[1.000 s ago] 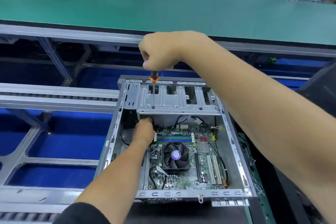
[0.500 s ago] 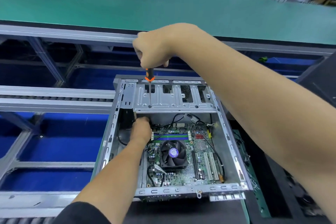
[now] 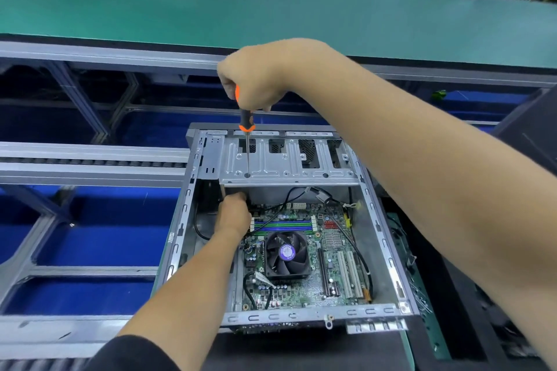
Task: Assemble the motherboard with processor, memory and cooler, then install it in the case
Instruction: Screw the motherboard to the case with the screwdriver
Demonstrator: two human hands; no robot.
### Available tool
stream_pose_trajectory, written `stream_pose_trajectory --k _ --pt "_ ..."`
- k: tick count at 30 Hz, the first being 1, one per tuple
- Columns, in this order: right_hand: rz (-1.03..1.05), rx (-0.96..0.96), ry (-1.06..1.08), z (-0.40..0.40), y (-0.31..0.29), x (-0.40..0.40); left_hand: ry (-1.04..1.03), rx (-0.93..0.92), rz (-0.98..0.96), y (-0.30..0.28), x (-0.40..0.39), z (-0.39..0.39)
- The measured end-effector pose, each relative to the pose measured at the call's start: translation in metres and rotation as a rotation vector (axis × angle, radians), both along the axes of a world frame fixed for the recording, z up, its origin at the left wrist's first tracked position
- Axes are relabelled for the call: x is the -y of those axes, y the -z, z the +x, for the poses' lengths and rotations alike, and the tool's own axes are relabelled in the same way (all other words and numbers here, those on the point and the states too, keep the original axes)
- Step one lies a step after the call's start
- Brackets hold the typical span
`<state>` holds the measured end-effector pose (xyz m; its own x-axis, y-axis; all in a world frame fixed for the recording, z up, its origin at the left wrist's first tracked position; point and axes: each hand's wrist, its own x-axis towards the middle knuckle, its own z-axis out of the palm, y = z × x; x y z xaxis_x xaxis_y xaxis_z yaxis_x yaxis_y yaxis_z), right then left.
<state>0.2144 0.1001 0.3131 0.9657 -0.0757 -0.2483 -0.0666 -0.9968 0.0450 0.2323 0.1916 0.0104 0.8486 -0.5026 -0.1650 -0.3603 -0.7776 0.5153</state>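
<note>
An open grey computer case (image 3: 381,235) lies in front of me with the green motherboard (image 3: 304,286) inside. A black cooler fan (image 3: 286,253) sits on the board, with blue and green memory slots (image 3: 283,225) behind it. My right hand (image 3: 256,78) grips an orange-and-black screwdriver (image 3: 245,120) upright, its tip going into a hole of the metal drive bay bracket (image 3: 289,164). My left hand (image 3: 233,214) reaches under the bracket's left end; its fingertips are hidden there.
A green conveyor belt (image 3: 271,9) runs across the far side. Aluminium roller rails (image 3: 90,166) and blue trays (image 3: 99,238) lie to the left. A dark object (image 3: 530,135) stands at the right, with loose screws (image 3: 422,298) beside the case.
The view has shifted slightly. My right hand has turned a little on the screwdriver, showing more of the orange handle. My left hand stays under the bracket.
</note>
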Motion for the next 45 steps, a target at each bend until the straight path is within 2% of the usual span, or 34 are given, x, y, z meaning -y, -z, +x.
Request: stream_pose_trajectory --k 4,8,16,20,24,27,30,32,36,40,43,45 --pt "0.023 0.144 -0.047 0.000 0.010 0.007 -0.006 -0.010 0.007 0.001 0.002 0.003" --pt "0.099 0.147 0.053 0.001 0.013 0.011 0.064 -0.002 0.050 0.003 0.004 0.008" --pt "0.093 -0.013 0.039 -0.004 0.000 0.007 0.125 0.018 0.099 0.004 0.004 0.010" --pt "0.097 0.162 -0.050 -0.004 0.008 0.009 0.079 0.026 0.049 0.007 0.003 0.008" --pt "0.110 0.200 0.012 0.002 0.013 0.006 0.019 0.041 0.006 0.009 0.001 0.004" --pt "0.070 0.154 0.059 0.003 0.009 0.007 0.014 0.043 0.003 0.009 0.001 0.004" --pt "0.061 -0.005 0.005 -0.001 0.000 0.006 0.044 0.065 0.019 0.011 0.001 0.006" --pt "0.036 -0.042 -0.037 -0.003 -0.005 0.007 0.050 0.074 0.026 0.012 0.001 0.005" --pt "0.000 0.186 -0.131 -0.004 0.008 0.007 0.040 0.060 0.009 0.014 0.003 0.006" --pt "0.002 0.232 -0.017 -0.005 0.014 0.007 0.016 0.024 -0.001 0.014 0.002 0.005" --pt "-0.054 0.130 -0.043 -0.003 0.010 0.004 0.012 0.029 0.005 0.014 0.002 0.005" --pt "-0.001 0.046 -0.096 -0.002 0.005 0.001 0.006 0.028 -0.009 0.013 0.002 0.005"
